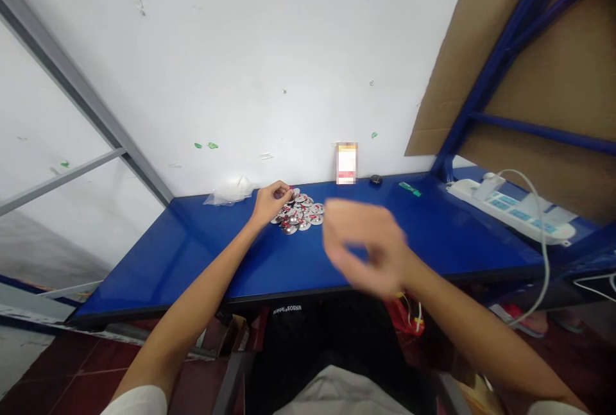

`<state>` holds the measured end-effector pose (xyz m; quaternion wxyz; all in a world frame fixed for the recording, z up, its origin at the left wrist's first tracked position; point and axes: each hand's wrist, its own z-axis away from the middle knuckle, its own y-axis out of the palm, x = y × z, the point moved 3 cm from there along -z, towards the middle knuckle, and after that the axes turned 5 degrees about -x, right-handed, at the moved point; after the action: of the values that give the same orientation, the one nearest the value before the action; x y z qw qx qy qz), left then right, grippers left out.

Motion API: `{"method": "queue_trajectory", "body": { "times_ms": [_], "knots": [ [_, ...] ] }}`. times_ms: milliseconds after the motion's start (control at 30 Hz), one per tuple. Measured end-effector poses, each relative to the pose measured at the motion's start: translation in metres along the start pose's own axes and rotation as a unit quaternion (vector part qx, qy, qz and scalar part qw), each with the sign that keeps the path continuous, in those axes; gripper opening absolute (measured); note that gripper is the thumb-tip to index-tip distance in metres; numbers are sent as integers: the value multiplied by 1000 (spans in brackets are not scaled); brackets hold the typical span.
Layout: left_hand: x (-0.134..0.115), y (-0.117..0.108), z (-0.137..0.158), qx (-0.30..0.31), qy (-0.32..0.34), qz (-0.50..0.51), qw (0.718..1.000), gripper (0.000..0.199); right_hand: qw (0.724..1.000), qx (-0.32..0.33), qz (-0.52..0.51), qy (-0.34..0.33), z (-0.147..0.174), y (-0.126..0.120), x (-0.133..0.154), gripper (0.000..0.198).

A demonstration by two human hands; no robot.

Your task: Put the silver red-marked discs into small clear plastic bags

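Pale shirt fabric (332,392) bunches nearest, at the bottom edge, above the dark-clothed lap (332,338) of someone seated at a glossy blue worktop (192,254). Both bare forearms stretch forward over it.

Near the worktop's middle, towards the wall (289,36), lies a loose pile of discs (303,216), silvery, overlapping, with domed centres and red loops. Left of the pile and touching its edge is the left hand (267,204), fingers curled and thumb brought in close to the forefinger; whether it pinches a disc or only rests against one, I cannot tell. The right hand (387,242) is raised to the pile's right, clear of it and blurred, its fingers and thumb bent round a gap; I cannot make out anything in its grasp.

I would judge each disc thin, stiff metal, light enough for two fingers, slick on its shiny face and hardly fragile. The red loop or the rim looks the surest place to take hold, since the smooth dome offers little grip.

Behind the left hand lies a clear plastic bag (228,194); far right, a white power strip (513,210).
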<state>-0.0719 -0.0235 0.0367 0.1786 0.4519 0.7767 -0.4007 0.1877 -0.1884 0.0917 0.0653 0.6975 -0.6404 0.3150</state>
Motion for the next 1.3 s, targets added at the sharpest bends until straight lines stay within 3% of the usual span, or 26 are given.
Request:
{"method": "queue_trajectory", "body": {
  "times_ms": [67,133,233,333,467,567,700,767,833,1033,1167,1300],
  "knots": [
    [-9,3,2,11,0,19,1000,21,994,35,98,18,-49,-4,-41,16],
    [-18,9,6,23,1,29,999,23,980,66,182,49,-74,-6,-85,26],
    [-25,18,14,29,-19,64,997,26,977,124,138,100,-72,4,-139,41],
    [-28,26,16,25,-57,103,993,30,975,107,62,182,-52,13,-170,43],
    [-35,33,2,90,-63,90,990,29,973,96,12,211,-39,9,-186,40],
    [-40,38,-11,147,-43,83,985,28,975,53,5,217,-40,-4,-196,33],
    [-30,33,-18,73,-39,48,995,30,975,40,128,178,-41,-25,-211,20],
    [-19,28,-16,65,-21,-17,998,28,962,51,211,167,-40,-37,-221,19],
    [-9,24,-14,105,15,-78,991,26,952,72,250,161,-38,-47,-231,21],
    [-6,21,-8,243,130,-151,949,25,944,149,242,168,-34,-59,-239,21],
    [-4,23,-7,276,144,-175,934,24,941,179,225,177,-32,-56,-237,20],
    [6,32,-4,273,133,-173,937,19,934,186,245,180,-29,-58,-239,15]
  ]
}}
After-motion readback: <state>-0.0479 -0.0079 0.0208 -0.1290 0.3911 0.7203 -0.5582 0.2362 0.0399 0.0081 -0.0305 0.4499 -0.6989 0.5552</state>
